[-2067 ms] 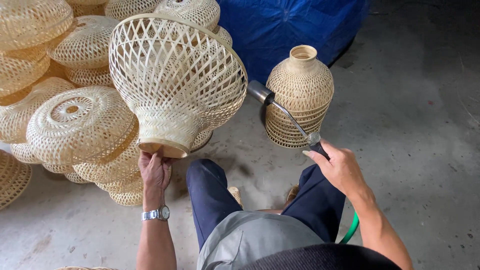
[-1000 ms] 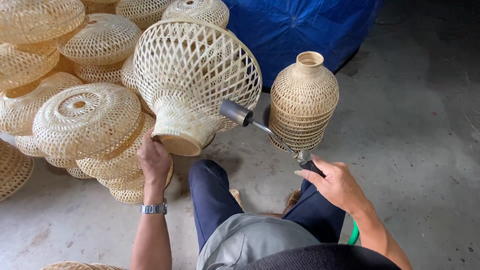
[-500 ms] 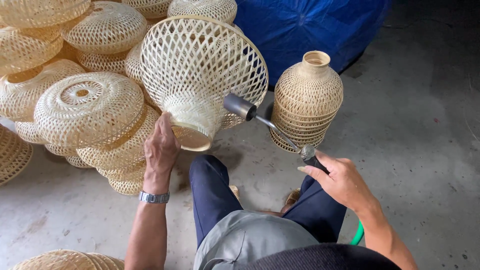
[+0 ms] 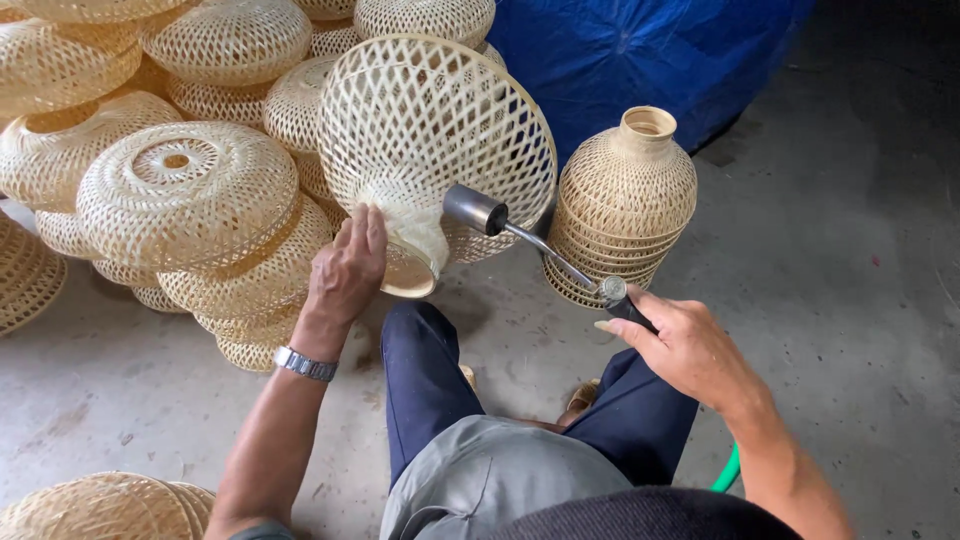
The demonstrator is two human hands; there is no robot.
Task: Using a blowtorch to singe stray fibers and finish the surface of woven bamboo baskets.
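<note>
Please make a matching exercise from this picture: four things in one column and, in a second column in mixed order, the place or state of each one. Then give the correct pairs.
Things:
1. left hand
2. right hand
3. vase-shaped woven stack
4. blue tarp

Places or states:
A. lies behind the woven pieces, at the top of the view
B. grips the neck of the open-weave basket
C. holds the handle of the metal torch
D. stands upright on the concrete floor

Pairs: 1-B, 2-C, 3-D, 4-A
</note>
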